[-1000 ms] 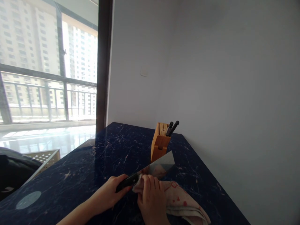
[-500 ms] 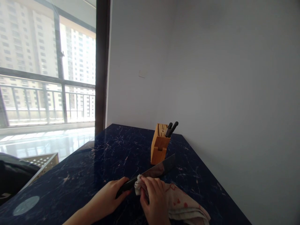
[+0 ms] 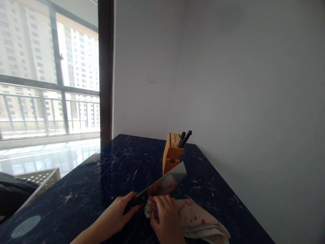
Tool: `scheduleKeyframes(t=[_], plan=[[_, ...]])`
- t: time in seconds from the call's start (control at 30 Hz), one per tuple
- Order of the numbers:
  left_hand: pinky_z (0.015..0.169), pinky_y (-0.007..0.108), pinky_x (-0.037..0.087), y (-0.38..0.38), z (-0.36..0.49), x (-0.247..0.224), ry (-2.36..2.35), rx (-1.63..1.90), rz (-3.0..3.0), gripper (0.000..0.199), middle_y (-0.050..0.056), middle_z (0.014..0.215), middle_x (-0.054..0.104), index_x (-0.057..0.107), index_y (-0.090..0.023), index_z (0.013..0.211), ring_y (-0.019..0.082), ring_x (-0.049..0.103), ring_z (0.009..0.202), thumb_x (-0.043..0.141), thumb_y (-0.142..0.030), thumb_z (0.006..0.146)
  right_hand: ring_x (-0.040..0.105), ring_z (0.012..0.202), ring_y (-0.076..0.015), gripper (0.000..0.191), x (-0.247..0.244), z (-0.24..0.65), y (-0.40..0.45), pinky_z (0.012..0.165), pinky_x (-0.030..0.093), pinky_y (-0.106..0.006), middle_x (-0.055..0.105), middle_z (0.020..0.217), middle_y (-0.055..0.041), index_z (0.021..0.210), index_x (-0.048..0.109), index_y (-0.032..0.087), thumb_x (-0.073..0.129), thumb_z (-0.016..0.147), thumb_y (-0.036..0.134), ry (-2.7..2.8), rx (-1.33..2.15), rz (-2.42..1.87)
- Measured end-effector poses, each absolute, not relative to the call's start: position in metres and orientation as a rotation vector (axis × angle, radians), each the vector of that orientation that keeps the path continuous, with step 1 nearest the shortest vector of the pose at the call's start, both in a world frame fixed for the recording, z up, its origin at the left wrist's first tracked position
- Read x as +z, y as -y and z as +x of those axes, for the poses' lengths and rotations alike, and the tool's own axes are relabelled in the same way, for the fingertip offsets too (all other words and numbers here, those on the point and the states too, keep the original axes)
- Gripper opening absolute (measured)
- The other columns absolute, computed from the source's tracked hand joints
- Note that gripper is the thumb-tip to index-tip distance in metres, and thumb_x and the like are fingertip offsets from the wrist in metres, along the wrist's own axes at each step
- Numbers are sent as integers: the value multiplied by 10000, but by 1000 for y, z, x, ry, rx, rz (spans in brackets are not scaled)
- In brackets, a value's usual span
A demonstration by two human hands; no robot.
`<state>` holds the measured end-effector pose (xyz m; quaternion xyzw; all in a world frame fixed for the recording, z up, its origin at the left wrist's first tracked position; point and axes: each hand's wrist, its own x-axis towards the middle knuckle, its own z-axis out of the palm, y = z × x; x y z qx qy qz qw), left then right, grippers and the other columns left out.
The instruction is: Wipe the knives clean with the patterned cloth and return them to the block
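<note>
The left hand (image 3: 120, 210), fingers clamped on the grip, holds a broad-bladed kitchen knife (image 3: 164, 184) over a marbled tabletop (image 3: 132, 162), outside the knife block (image 3: 173, 153) where two black handles (image 3: 187, 138) stand; the right hand (image 3: 165, 214), fingers pinching a red-patterned cloth (image 3: 196, 214), is near the knife's heel, most steel uncovered.

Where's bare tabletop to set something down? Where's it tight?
Bare: the tabletop left of the knife block and beyond the left hand, back toward the wall. Narrower strip between the cloth and the table's right edge. Crowded: front centre, where knife, cloth and right hand meet, blade in front of the block.
</note>
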<state>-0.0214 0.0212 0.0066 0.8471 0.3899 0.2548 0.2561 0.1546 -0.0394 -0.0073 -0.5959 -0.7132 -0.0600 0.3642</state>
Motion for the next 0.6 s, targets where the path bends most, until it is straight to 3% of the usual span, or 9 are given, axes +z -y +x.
scheduleKeyframes(t=[0.23,0.43,0.6], plan=[[633,216,410,-17,-23,14,-1089,664,2331,270,2,835,663,560,-226,959,166,605,747,458,-430,813,500,800,-211,267,-7,159,38,715,331,-332,593,808,-9,815,565,220,507,616,51,1743,-115,-1659],[562,203,399,-18,-31,27,-1084,612,2308,309,-11,718,645,577,-212,925,145,595,637,419,-456,821,517,790,-219,225,2,187,39,721,318,-346,609,800,-12,809,574,215,495,651,75,1605,-249,-1806],[490,187,379,-19,-43,46,-1100,544,2349,331,-18,665,627,568,-215,978,120,560,523,403,-457,824,559,736,-203,154,-2,220,37,668,381,-304,606,769,-32,827,575,206,495,696,194,1384,-131,-1805]])
